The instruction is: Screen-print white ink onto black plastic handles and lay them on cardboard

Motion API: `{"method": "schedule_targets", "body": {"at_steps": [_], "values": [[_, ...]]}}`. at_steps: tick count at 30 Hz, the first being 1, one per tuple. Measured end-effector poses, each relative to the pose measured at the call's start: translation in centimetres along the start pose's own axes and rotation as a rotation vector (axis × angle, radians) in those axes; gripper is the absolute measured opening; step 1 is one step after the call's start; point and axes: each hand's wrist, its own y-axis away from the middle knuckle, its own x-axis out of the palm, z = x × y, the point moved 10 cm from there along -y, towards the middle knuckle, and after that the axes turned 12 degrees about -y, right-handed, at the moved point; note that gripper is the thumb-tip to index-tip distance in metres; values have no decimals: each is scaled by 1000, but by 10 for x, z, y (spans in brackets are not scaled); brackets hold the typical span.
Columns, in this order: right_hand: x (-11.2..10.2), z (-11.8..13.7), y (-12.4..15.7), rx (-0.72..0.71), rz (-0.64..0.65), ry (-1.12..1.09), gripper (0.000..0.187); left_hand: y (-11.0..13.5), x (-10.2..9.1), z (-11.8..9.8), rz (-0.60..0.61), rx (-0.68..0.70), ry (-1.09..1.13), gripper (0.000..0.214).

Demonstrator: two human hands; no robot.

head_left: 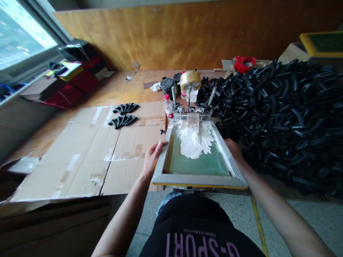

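A screen-printing frame (200, 179) with a green mesh lies in front of me, with white ink (191, 147) spread over its far half. A clear squeegee-like block (193, 123) rests at the far end, below a metal clamp stand (189, 107). My left hand (152, 157) is at the frame's left side, thumb up and fingers curled; a small dark bit shows at the fingertips, and the rest is hidden under the frame. My right hand (233, 149) is at the right side, its fingers hidden behind the frame.
Black curved pieces (281, 107) form a big heap on the right. Two short rows of similar pieces (123, 120) lie on flattened cardboard (80, 150) at left. Behind the frame stand a red-capped bottle (168, 107) and a dark tub (166, 85). A red tape dispenser (244, 64) sits farther back.
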Motion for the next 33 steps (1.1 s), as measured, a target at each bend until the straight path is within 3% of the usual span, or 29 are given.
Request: {"method": "schedule_targets", "body": {"at_steps": [2,4,6,8,10,13,16,18,21,24,28,30,33], "values": [[-17,16,-21,-38,-78,-10,36,10,15,39,82,-81,-15,60],[-19,55,-41,-159,-128,-7,49,14,25,70,95,-129,-44,72],[-1,97,-56,-263,-73,39,61,11,31,90,82,-141,-105,74],[30,122,-64,-263,77,90,48,6,35,100,78,-138,-166,69],[58,130,-55,-241,228,121,27,2,36,106,73,-133,-210,66],[76,135,-15,-385,350,165,15,-1,36,113,74,-123,-241,61],[77,141,34,-664,429,167,22,-1,37,120,77,-123,-241,61],[74,142,52,-781,480,127,15,-1,38,123,81,-131,-240,61],[68,139,45,-767,395,97,8,0,40,122,98,-144,-214,64],[65,138,45,-756,244,131,16,1,41,116,104,-155,-157,67],[72,146,59,-797,301,96,12,3,40,106,97,-166,-125,70],[64,150,38,-699,288,47,7,5,37,99,105,-180,-112,72],[35,151,-21,-491,173,14,37,10,28,77,142,-190,-89,74]]}}
